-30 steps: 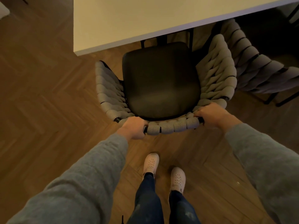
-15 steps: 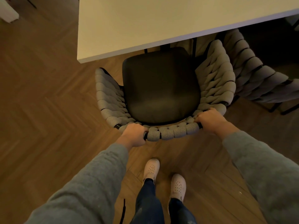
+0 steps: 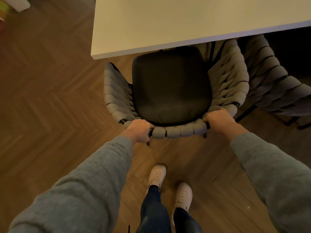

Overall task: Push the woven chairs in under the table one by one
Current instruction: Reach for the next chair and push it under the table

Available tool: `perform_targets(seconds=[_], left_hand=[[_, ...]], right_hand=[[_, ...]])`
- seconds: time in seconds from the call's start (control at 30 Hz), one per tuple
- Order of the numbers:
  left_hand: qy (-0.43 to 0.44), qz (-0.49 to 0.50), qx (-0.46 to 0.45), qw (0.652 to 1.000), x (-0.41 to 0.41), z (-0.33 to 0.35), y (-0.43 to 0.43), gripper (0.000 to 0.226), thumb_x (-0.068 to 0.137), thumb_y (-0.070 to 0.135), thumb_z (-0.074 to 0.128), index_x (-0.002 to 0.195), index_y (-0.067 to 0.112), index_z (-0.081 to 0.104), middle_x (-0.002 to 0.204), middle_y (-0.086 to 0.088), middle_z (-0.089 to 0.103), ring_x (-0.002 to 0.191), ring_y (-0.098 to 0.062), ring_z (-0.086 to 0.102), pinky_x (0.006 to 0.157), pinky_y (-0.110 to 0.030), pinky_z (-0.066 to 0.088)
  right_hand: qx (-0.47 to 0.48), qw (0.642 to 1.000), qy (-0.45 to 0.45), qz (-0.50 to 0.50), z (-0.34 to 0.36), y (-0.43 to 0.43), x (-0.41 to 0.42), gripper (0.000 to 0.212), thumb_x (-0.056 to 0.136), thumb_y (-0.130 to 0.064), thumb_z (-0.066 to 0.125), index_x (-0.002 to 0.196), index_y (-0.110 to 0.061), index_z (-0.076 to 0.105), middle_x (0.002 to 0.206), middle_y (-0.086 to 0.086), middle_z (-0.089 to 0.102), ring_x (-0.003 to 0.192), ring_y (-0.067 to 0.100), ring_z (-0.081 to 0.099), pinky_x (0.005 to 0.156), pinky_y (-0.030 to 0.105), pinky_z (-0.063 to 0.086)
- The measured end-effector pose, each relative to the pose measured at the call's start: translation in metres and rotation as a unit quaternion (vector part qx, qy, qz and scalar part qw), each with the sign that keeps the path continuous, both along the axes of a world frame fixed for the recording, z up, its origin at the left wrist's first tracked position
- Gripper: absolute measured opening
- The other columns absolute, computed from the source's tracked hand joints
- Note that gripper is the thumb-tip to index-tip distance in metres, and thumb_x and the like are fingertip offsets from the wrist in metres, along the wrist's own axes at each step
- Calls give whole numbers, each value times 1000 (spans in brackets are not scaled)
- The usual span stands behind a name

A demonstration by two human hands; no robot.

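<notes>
Looked down, in the head view, onto a woven chair (image 3: 175, 132) with its back toward the person and its front toward the white bench (image 3: 168, 22). Gripped the chair's top back rail with both hands. Curled the left hand (image 3: 139, 130) round the rail at its left corner, over a bare black stretch of frame beside the grey woven bands. Curled the right hand (image 3: 218, 119) round the rail at its right corner, knuckles up. Left a short run of woven bands bare between the two. Showed the dark seat cushion (image 3: 170, 88) mostly out in the open, with only its front edge tucked under the bench's near edge, close to the bench's left corner. Showed the chair's woven arms curving forward on either side, the right one reaching under the bench edge and the left one ending just short of it. Placed a second woven chair (image 3: 272, 84) just to the right, its front under the bench. Could not tell whether it touched the first chair's right arm or stood just apart. Wore grey sleeves (image 3: 84, 182) and dark trousers (image 3: 154, 212). Stood in pale perforated shoes (image 3: 157, 175) on the herringbone wood floor (image 3: 50, 98) just behind the chair, the left shoe a little ahead. Caught a white object (image 3: 18, 4) at the top left corner, too blurred to name.
</notes>
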State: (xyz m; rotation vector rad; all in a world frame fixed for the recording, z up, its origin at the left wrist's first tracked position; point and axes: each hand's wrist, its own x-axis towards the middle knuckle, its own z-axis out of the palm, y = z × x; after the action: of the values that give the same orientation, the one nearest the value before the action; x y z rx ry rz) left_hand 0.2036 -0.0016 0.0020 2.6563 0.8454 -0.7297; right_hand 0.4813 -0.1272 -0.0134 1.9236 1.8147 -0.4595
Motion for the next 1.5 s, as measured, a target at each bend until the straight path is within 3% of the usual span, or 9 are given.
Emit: perform_targets(seconds=[0.1, 0.23, 0.63, 0.83, 1.2, 1.4, 1.5], left_hand=[[7, -12, 2, 1000, 2, 0, 4, 21, 85, 23, 60, 105, 26, 64, 83, 7, 60, 73, -12, 52, 65, -26, 45], [11, -28, 8, 1000, 9, -1, 8, 18, 84, 22, 59, 101, 26, 65, 85, 3, 65, 76, -16, 61, 71, -32, 55], [25, -32, 24, 999, 10, -5, 24, 14, 83, 27, 59, 97, 27, 63, 78, 6, 60, 71, -14, 58, 67, -30, 53], [5, -23, 53, 998, 11, -6, 16, 20, 86, 29, 56, 105, 28, 63, 92, 2, 66, 87, -19, 61, 70, -28, 39], [16, -28, 39, 999, 8, -5, 9, 24, 85, 31, 56, 108, 29, 63, 91, 3, 66, 87, -18, 62, 69, -27, 39], [27, -32, 22, 999, 12, -6, 17, 26, 85, 31, 57, 111, 29, 62, 91, 3, 66, 86, -17, 63, 75, -31, 51], [34, -34, 23, 999, 14, -5, 14, 24, 86, 29, 56, 109, 28, 62, 92, 2, 66, 86, -18, 62, 70, -30, 47]], right_hand=[[-11, 1000, -13, -7, -5, 5, 2, 19, 93, -41, 54, 108, -34, 63, 105, -8, 63, 97, 14, 57, 92, 34, 43], [-44, 999, -14, -15, -10, 10, 9, 29, 91, -41, 58, 120, -37, 58, 122, -9, 59, 114, 14, 54, 98, 33, 38], [0, 1000, -6, -10, -3, 15, 5, 20, 93, -35, 54, 110, -43, 61, 114, -10, 59, 106, 14, 54, 97, 36, 36], [11, 1000, -2, -10, -1, 12, 5, 17, 95, -35, 52, 105, -43, 64, 109, -10, 60, 103, 14, 55, 94, 35, 36], [5, 1000, -6, -2, 1, 8, 3, 16, 96, -33, 52, 107, -39, 63, 107, -8, 61, 103, 16, 55, 99, 36, 36], [23, 1000, 7, -5, 0, 11, 8, 13, 95, -37, 54, 103, -40, 63, 103, -9, 60, 98, 14, 54, 94, 35, 36], [18, 1000, 1, -6, -3, 11, 9, 13, 94, -37, 55, 103, -41, 62, 105, -9, 59, 99, 15, 54, 92, 35, 36]])
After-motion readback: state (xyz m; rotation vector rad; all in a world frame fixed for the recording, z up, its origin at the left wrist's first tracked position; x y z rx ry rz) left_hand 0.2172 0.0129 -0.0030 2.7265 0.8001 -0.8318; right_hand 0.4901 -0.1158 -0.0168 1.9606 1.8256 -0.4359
